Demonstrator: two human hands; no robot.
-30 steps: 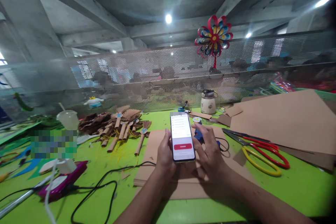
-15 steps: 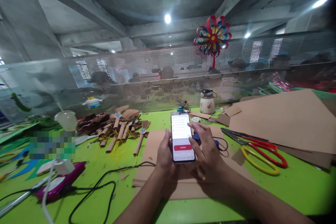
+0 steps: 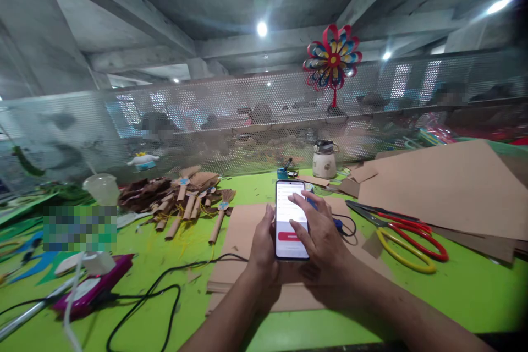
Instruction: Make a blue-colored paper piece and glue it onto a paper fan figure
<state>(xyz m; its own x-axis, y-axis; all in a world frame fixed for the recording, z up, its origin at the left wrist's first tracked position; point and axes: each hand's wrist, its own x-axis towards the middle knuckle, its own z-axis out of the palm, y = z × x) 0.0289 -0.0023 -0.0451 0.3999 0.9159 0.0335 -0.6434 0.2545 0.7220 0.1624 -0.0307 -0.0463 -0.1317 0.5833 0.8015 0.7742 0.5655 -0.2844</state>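
A smartphone (image 3: 292, 242) with a lit white screen and a red button stands tilted up towards me. My left hand (image 3: 263, 245) grips it along its left side. Over the right part of the screen hovers my right hand (image 3: 322, 225), its thumb and forefinger stretched apart; whether a fingertip touches the glass I cannot tell. Beneath both hands lies a stack of brown paper sheets (image 3: 239, 231). Right of my right hand rest scissors with yellow handles (image 3: 406, 253) and scissors with red handles (image 3: 424, 236).
Small brown paper brooms (image 3: 190, 206) lie left of the stack. A purple power strip (image 3: 91, 289) and black cable (image 3: 152, 280) sit nearer on the left, a plastic cup (image 3: 101, 190) behind. A bottle (image 3: 324, 162) stands before the perforated screen (image 3: 231, 121). Large brown sheets (image 3: 437, 187) cover the right.
The phone and my left hand have shifted slightly right. My right hand's fingers have moved further over the screen, to the left relative to the phone.
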